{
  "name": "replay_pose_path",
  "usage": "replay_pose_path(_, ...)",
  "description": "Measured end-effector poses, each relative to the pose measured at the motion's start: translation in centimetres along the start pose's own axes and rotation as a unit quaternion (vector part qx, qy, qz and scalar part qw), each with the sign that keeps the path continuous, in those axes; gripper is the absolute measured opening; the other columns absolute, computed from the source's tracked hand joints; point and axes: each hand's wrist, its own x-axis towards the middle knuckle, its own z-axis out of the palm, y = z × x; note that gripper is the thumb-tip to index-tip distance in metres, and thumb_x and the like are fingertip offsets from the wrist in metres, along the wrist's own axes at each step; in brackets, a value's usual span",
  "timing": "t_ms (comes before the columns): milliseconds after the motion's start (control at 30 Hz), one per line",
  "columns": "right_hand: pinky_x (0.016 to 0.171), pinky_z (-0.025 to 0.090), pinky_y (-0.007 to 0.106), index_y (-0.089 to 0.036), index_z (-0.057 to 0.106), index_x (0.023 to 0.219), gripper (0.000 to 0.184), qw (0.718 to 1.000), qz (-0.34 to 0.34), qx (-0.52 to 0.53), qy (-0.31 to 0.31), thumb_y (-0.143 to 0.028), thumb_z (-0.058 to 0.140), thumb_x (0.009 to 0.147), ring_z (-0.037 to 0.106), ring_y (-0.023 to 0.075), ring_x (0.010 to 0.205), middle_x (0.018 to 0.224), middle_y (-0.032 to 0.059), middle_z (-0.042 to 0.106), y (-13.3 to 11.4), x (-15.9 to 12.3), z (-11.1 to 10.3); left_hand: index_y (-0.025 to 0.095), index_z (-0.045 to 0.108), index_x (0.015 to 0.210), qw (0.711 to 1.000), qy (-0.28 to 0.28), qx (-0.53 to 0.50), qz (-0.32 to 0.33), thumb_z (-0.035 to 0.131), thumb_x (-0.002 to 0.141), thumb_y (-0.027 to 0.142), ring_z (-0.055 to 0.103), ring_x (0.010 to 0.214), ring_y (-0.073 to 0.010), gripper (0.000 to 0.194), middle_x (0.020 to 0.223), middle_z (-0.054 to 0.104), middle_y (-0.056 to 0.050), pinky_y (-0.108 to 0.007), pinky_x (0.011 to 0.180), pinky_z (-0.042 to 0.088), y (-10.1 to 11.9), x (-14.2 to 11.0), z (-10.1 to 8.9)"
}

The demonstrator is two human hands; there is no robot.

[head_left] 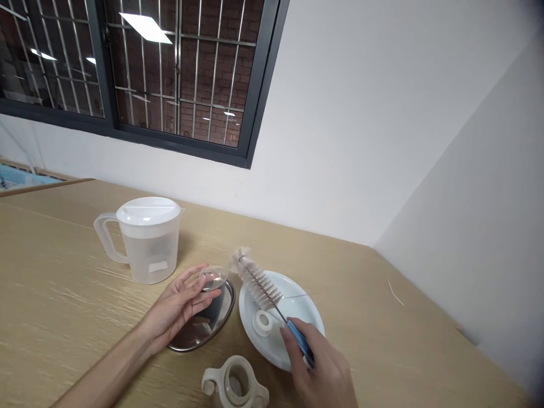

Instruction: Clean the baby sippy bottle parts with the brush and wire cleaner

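Note:
My left hand (182, 309) is closed on a clear dome-shaped cap (213, 277), held between thumb and fingers over an oval metal tray (199, 334). In my right hand (321, 360) is a bottle brush (260, 283), gripped by its blue handle, its white bristles pointing up and left toward the cap but apart from it. Beneath the brush is a pale oval basin (300, 289). A white ring-shaped piece (262, 322) lies inside the basin, along with a thin wire-like strand. Nearest to me stands an uncapped two-handled bottle (237, 385), partly cut off by the lower edge.
A translucent lidded pitcher (151, 249) stands at the left on the wooden table (63, 283). Toward the right lies a thin pale strip (395, 293). Behind the table are a white wall (340, 113) and a barred window (182, 73).

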Motion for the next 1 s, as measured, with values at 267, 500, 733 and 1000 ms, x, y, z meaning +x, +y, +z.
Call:
replay_pose_path(267, 0.050, 0.052, 0.018, -0.020, 0.064, 0.101, 0.023, 0.999, -0.032, 0.021, -0.021, -0.036, 0.047, 0.103, 0.070, 0.0130, 0.057, 0.071, 0.0006, 0.071, -0.3, 0.2, -0.2, 0.024, 0.049, 0.137, 0.982, 0.017, 0.161, 0.101, 0.086, 0.074, 0.036, 0.066, 0.116, -0.0280, 0.074, 0.142, 0.059, -0.016, -0.035, 0.087, 0.059, 0.4, 0.2, -0.8)
replay_pose_path(500, 0.049, 0.052, 0.020, -0.020, 0.065, 0.093, 0.029, 1.000, 0.003, 0.002, -0.024, -0.037, 0.044, 0.104, 0.070, 0.0148, 0.055, 0.072, 0.0026, 0.073, 0.3, 0.5, -0.1, 0.022, 0.049, 0.134, 0.977, -0.015, 0.179, 0.114, 0.088, 0.072, 0.033, 0.068, 0.113, -0.0263, 0.074, 0.138, 0.062, -0.017, -0.038, 0.097, 0.053, 0.5, 0.9, -1.4)
replay_pose_path(733, 0.053, 0.054, 0.020, -0.021, 0.069, 0.097, 0.030, 0.999, 0.004, 0.025, -0.041, -0.042, 0.048, 0.101, 0.070, 0.0149, 0.056, 0.074, 0.0043, 0.073, 0.0, -0.5, 0.3, 0.021, 0.056, 0.126, 0.979, -0.003, 0.165, 0.124, 0.092, 0.064, 0.028, 0.071, 0.107, -0.0261, 0.072, 0.133, 0.065, -0.017, -0.040, 0.096, 0.054, 0.0, 1.4, -1.8)
replay_pose_path(1000, 0.055, 0.055, 0.019, -0.021, 0.068, 0.097, 0.027, 0.999, 0.032, -0.001, -0.022, -0.040, 0.050, 0.101, 0.072, 0.0153, 0.059, 0.079, 0.0039, 0.075, 1.6, -0.6, 0.5, 0.021, 0.054, 0.126, 0.978, -0.019, 0.161, 0.131, 0.091, 0.065, 0.024, 0.066, 0.120, -0.0291, 0.071, 0.135, 0.065, -0.018, -0.045, 0.105, 0.050, 0.1, 1.5, -1.7)
